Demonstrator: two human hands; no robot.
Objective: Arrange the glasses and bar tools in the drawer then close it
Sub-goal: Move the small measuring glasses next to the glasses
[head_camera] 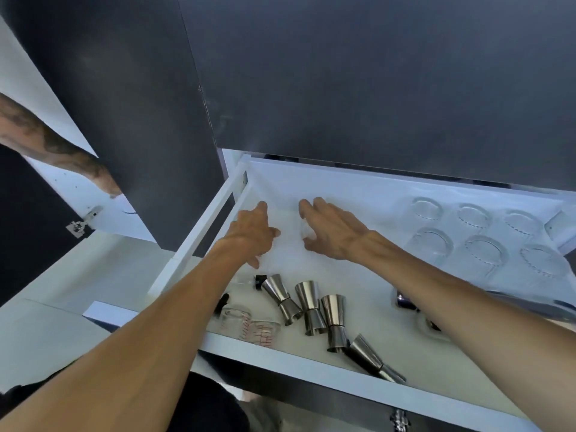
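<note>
Hands (252, 232) (335, 233) over drawer (280, 353), faint clear glass (307, 232) between

The jiggers (307, 305) are shiny smooth metal. The glasses (477, 236) are clear glass with bumpy rims. The drawer (280, 358) is smooth white. The cupboard front (374, 73) is dull dark grey.

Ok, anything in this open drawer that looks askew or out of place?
Yes. The four steel jiggers lie tipped on their sides at mixed angles near the front of the drawer, one resting across the front edge. The glasses at the right sit in tidy rows. Nothing looks spilled or broken.
</note>
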